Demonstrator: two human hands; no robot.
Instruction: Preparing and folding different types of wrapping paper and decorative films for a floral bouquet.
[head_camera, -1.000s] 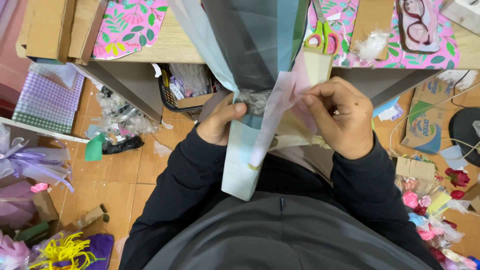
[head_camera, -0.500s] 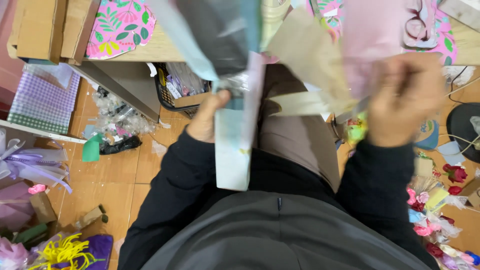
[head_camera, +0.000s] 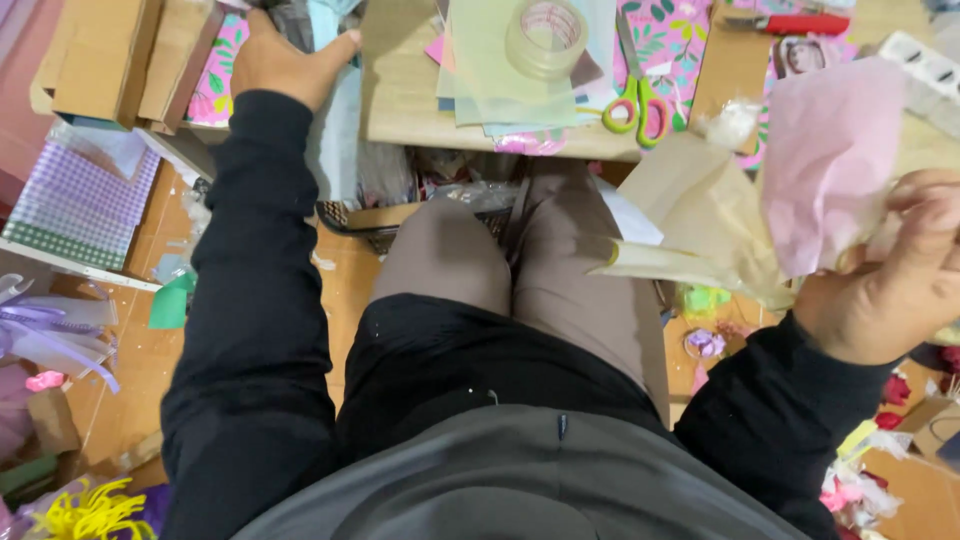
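Mid-wrapping: right hand (head_camera: 890, 290) clutched pink and cream tissue sheets (head_camera: 790, 190), left hand (head_camera: 280, 60) pressed on pale blue paper (head_camera: 335, 130) at far-left table edge; next needed bringing both together

A wooden table (head_camera: 420, 110) runs across the top of the frame, its light grain showing between scattered craft supplies. Below it lies an orange-brown wooden floor (head_camera: 345, 300), visible in the centre left and strewn with scraps. At the left edge a purple checked sheet (head_camera: 75, 195) leans on a white ledge. Cardboard boxes (head_camera: 120, 55) sit at the upper left. The light is even and soft, with faint shadows under the table.
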